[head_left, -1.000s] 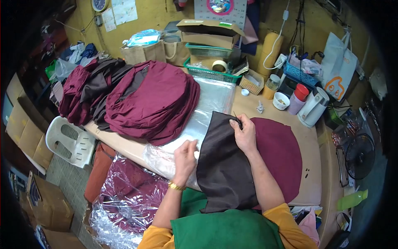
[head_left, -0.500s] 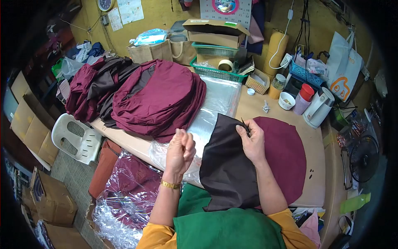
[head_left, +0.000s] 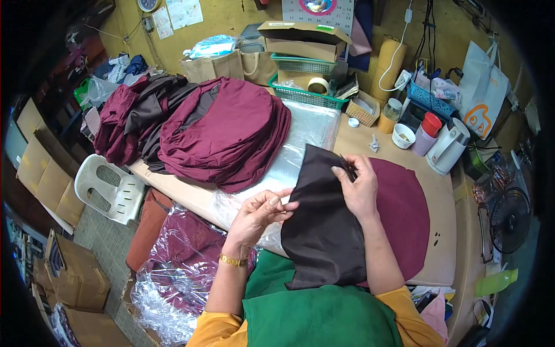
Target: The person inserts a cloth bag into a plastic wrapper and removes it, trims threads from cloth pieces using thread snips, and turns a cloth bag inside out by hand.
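Observation:
A black fabric piece (head_left: 324,225) hangs in front of me, its lower part against my green apron (head_left: 324,315). My right hand (head_left: 359,186) grips its upper right edge, and a small dark pointed item, too hidden to name, shows between thumb and fingers. At the cloth's left edge is my left hand (head_left: 263,214), thumb and fingers drawn together, fingertips at the fabric. Whatever they pinch is too small to make out. Beneath and right of the black piece, a rounded maroon fabric piece (head_left: 402,217) lies flat on the table.
A maroon fabric stack (head_left: 231,127) lies at the left of the table (head_left: 442,260), beside clear plastic sheets (head_left: 309,124). Green baskets (head_left: 309,98), a white bowl (head_left: 403,136) and a kettle (head_left: 448,147) stand behind. Plastic-wrapped maroon fabric (head_left: 179,248) and a white chair (head_left: 110,191) are lower left.
My left hand has come down from a raised, closed position and moved right to the black fabric's left edge. My right hand has shifted slightly right and up, still gripping the fabric.

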{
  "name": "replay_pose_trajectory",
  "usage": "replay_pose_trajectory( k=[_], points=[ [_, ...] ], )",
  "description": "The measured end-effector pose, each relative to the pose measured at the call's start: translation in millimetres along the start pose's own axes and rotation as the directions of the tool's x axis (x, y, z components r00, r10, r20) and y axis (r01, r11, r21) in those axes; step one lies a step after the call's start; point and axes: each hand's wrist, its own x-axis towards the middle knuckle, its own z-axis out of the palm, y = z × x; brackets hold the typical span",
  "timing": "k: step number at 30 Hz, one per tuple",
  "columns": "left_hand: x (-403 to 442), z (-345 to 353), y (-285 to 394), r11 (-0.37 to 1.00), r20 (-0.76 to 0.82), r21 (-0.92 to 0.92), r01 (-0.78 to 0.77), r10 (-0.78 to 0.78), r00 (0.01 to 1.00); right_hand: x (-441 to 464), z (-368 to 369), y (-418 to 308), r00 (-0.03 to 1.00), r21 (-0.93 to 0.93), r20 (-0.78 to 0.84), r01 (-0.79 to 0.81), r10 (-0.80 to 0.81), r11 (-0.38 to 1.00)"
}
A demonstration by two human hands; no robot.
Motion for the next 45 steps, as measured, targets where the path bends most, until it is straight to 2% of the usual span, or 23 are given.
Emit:
replay_pose_trajectory(
  k=[1,2,3,4,6,8,10,16,23,27,32,35,41,44,45],
  points=[
    [-0.4,2.7,-4.1,0.988,0.014,-0.156,0.016,-0.014,1.0,-0.5,-3.5,-12.2,1.0,0.002,0.001,0.001,-0.001,1.0],
    [-0.6,3.9,-6.3,0.951,0.03,-0.308,0.033,-0.026,0.999,-1.3,-10.5,-29.3,1.0,-0.092,0.025,0.018,-0.016,0.996],
    [-1.5,4.0,-5.0,0.94,0.051,-0.337,0.06,-0.045,0.998,-3.1,-14.4,-41.6,0.998,-0.185,0.051,0.038,-0.029,0.982],
    [-1.4,2.9,-7.4,0.939,0.05,-0.338,0.061,-0.046,0.998,-5.8,-13.7,-47.0,0.987,-0.171,0.066,0.157,-0.147,0.973],
    [0.0,0.7,-13.4,0.925,0.062,-0.376,0.058,-0.038,0.997,-15.7,-14.3,-55.7,0.953,-0.158,0.227,0.238,-0.2,0.958],
    [-1.2,5.1,-13.8,0.922,0.043,-0.384,0.053,-0.039,0.998,-21.3,-13.6,-68.4,0.915,-0.208,0.291,0.345,-0.279,0.915],
    [-1.5,7.1,-13.8,0.92,0.022,-0.391,0.043,-0.038,0.999,-25.1,-7.1,-68.8,0.898,-0.185,0.265,0.404,-0.35,0.896],
    [-3.0,3.5,-16.7,0.926,0.026,-0.371,0.073,-0.068,0.997,-25.4,0.8,-71.3,0.871,-0.165,0.266,0.464,-0.414,0.87],
    [-6.7,10.0,-14.6,0.955,0.03,-0.296,0.011,-0.002,1.0,-27.4,1.9,-70.0,0.872,-0.124,0.297,0.44,-0.389,0.89],
    [-8.1,5.3,-20.4,0.967,0.048,-0.252,-0.03,0.044,0.998,-28.3,5.4,-72.1,0.866,-0.178,0.235,0.484,-0.441,0.857],
    [-11.6,9.8,-17.2,0.972,0.035,-0.232,-0.024,0.032,0.999,-29.8,4.5,-70.4,0.848,-0.207,0.209,0.525,-0.487,0.826],
    [-12.4,11.9,-13.4,0.97,0.011,-0.241,-0.033,0.037,0.999,-26.2,-1.6,-78.3,0.872,-0.158,0.189,0.48,-0.451,0.863],
    [-12.6,7.7,-15.8,0.97,0.033,-0.243,-0.017,0.026,0.999,-32.2,-2.2,-79.3,0.852,-0.213,0.24,0.515,-0.466,0.83],
    [-14.5,10.4,-15.5,0.97,0.033,-0.244,-0.025,0.034,0.999,-31.9,0.9,-72.9,0.851,-0.165,0.247,0.509,-0.464,0.845],
    [-15.0,11.8,-15.5,0.968,0.031,-0.249,-0.04,0.049,0.998,-29.8,2.1,-70.0,0.884,-0.056,0.207,0.438,-0.419,0.897]
  ],
)
